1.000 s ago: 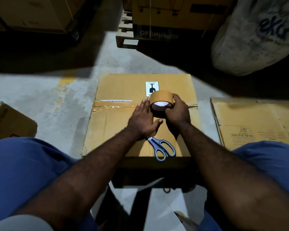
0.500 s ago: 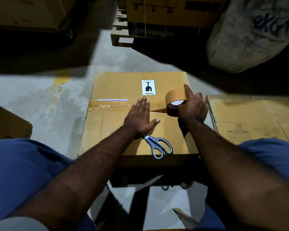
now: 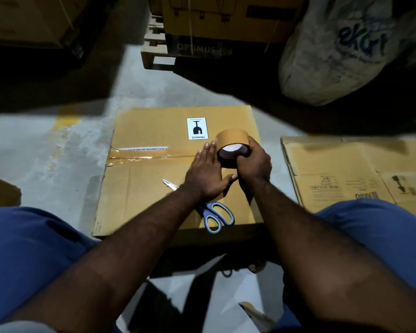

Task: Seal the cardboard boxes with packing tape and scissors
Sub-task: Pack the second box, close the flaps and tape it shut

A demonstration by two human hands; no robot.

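Head view: the left hand [image 3: 205, 175] lies flat on the cardboard box [image 3: 149, 193], fingers straight and close together, thumb stretched to the right. Its fingertips reach just beside the tape roll [image 3: 231, 140]. The right hand [image 3: 253, 163] grips that roll, fingers curled round its right side, holding it tilted at the box's middle seam with the core facing the camera.

One pair of scissors [image 3: 215, 216] lies on the box top near its near edge. The blue handles point near and right, the blade tip far and left, and the left forearm crosses over the middle.

One fragile label [image 3: 197, 128] sits on the far flap, and an old tape strip [image 3: 139, 156] runs along the left part of the seam.

The box rests on a grey concrete floor [image 3: 46, 152], its near edge between two blue-clad knees. Bare floor lies open to the left; a narrow strip separates the right edge from one flattened cardboard sheet [image 3: 346, 169].

A second box corner [image 3: 0, 192] shows at the left edge. Far off, in shadow, stand a wooden pallet [image 3: 154, 46] carrying a printed carton [image 3: 226, 20] and one pale sack [image 3: 341, 51] to the right.
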